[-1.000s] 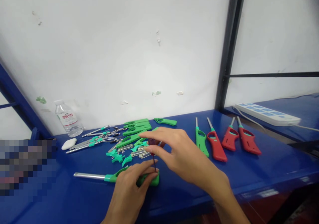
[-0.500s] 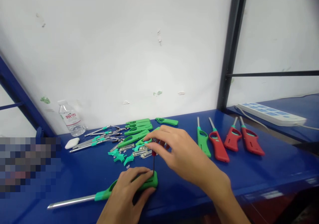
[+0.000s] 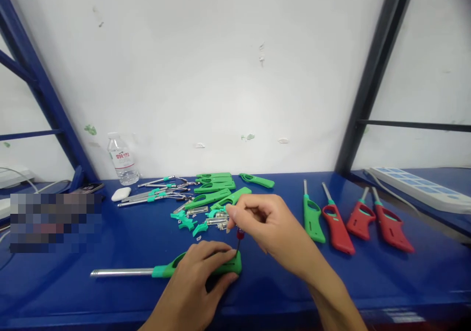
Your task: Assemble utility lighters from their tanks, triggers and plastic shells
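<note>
My left hand [image 3: 200,277] presses a green long-nosed lighter [image 3: 172,265] flat on the blue table, fingers wrapped over its handle; the metal nozzle points left. In my right hand [image 3: 265,223] is a screwdriver [image 3: 240,235] with a red grip, mostly hidden by the fingers. Its thin shaft slants down, and the tip meets the butt end of the lighter's handle. Behind the hands lie turquoise triggers [image 3: 187,222], small clear-and-metal parts [image 3: 217,219] and several green handle shells [image 3: 208,198].
Metal nozzles with wires [image 3: 154,196] lie at the back left, near a white case [image 3: 121,194] and a water bottle [image 3: 123,162]. To the right are a green lighter [image 3: 312,220] and red lighters [image 3: 337,230]. A power strip [image 3: 423,186] sits far right.
The whole view has shifted, so things appear further right. The screwdriver now leans more, its top to the right, and my right fingers are curled closer around it. My left hand keeps its hold.
</note>
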`<state>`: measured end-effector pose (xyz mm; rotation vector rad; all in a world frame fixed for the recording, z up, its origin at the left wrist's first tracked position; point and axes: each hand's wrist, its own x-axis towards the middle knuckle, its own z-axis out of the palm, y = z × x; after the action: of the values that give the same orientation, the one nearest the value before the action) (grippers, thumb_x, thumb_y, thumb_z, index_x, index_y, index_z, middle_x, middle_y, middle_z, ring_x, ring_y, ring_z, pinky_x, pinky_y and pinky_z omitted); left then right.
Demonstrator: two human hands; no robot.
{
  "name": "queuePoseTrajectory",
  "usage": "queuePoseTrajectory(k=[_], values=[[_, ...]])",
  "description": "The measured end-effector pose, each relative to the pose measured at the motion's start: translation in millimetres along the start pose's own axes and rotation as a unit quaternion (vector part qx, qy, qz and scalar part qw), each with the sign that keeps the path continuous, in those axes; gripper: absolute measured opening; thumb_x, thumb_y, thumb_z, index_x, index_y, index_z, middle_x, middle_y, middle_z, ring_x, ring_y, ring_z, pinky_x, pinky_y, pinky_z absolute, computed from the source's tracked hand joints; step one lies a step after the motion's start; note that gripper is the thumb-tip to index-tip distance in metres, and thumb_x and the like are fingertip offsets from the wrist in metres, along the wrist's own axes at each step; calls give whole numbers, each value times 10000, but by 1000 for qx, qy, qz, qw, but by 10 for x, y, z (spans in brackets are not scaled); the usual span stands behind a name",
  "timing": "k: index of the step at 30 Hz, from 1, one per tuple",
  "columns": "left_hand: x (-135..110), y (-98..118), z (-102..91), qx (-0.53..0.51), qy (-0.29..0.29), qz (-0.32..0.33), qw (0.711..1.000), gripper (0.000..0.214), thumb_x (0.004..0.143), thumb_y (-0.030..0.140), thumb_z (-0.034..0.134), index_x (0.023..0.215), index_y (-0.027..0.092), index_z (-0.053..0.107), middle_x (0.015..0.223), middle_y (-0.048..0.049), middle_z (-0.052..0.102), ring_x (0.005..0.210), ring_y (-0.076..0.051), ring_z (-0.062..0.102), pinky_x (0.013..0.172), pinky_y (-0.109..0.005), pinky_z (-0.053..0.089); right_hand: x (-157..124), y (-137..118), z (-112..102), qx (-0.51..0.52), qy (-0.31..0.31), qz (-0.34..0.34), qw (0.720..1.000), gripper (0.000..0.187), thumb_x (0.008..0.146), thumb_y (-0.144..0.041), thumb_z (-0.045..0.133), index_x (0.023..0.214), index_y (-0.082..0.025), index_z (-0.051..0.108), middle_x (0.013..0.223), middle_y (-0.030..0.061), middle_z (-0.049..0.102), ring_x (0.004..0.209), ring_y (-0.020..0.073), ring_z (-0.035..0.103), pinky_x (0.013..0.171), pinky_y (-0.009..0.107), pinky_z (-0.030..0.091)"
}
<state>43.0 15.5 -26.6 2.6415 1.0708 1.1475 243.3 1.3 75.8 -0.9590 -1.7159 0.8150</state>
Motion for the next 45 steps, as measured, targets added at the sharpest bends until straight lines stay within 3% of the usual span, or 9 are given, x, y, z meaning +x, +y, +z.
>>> queuePoseTrajectory(k=[6, 11, 15, 20, 28, 32, 37, 40, 45], values=[[27, 72, -50, 0, -69, -31, 997, 291, 904, 150, 780, 1168, 273, 781, 1175, -31, 777, 1050, -271, 742, 946, -442, 613, 80, 106, 67, 115, -20, 105, 988, 535, 951, -619, 706, 710, -247, 406, 411, -148, 364, 304, 44, 281, 369, 221, 180], [38, 99, -64, -18, -100, -57, 993, 301, 949, 149, 732, 1221, 276, 760, 1211, -30, 756, 1095, -278, 717, 1000, -505, 576, 41, 76, -24, 27, 10, 92, 995, 436, 1031, -604, 598, 806, -232, 572, 445, -124, 400, 322, 46, 293, 376, 223, 180], [27, 100, -63, -30, -104, -64, 992, 284, 973, 173, 707, 1230, 285, 749, 1224, -29, 743, 1110, -286, 701, 1044, -560, 535, 23, 80, -162, 63, -72, 58, 994, 514, 1037, -643, 557, 809, -199, 677, 608, -60, 535, 390, 40, 357, 402, 224, 236], [18, 96, -58, -33, -107, -68, 991, 269, 979, 171, 694, 1212, 299, 742, 1217, -19, 739, 1112, -292, 695, 1059, -593, 508, 18, 103, -233, 84, -118, 80, 986, 424, 1110, -559, 435, 1106, -220, 691, 603, -58, 552, 526, 106, 510, 473, 211, 347], [6, 94, -31, -35, -98, -64, 993, 271, 979, 171, 692, 1214, 298, 731, 1222, -26, 735, 1112, -298, 693, 1054, -604, 510, 45, 93, 5, 32, 39, 62, 997, 402, 971, -402, 720, 729, -234, 446, 600, -90, 508, 547, 89, 391, 519, 230, 311], [11, 104, -43, -33, -99, -63, 993, 285, 979, 175, 690, 1232, 299, 729, 1220, -26, 737, 1106, -296, 695, 1049, -606, 518, 38, 71, -29, 64, -18, 79, 995, 214, 1024, -416, 655, 908, -250, 586, 517, -128, 412, 437, 79, 354, 471, 241, 247], [21, 105, -55, -27, -101, -65, 992, 270, 980, 177, 687, 1220, 289, 738, 1222, -34, 739, 1118, -298, 693, 1069, -612, 508, -7, 41, -188, 66, -120, 58, 989, 389, 1066, -540, 570, 921, -211, 718, 532, -76, 518, 467, 87, 453, 480, 240, 296], [26, 107, -56, -27, -103, -64, 992, 280, 978, 169, 683, 1222, 292, 739, 1219, -38, 740, 1110, -300, 697, 1052, -606, 521, 2, 59, -196, 63, -103, 55, 991, 405, 1101, -539, 491, 998, -212, 709, 554, -62, 553, 528, 106, 474, 517, 234, 341], [15, 101, -45, -30, -99, -62, 993, 273, 969, 155, 693, 1202, 290, 739, 1208, -40, 740, 1102, -300, 701, 1070, -634, 504, 16, 69, -84, 35, -5, 85, 996, 466, 959, -559, 731, 762, -237, 458, 554, -107, 464, 500, 80, 352, 479, 217, 281]])
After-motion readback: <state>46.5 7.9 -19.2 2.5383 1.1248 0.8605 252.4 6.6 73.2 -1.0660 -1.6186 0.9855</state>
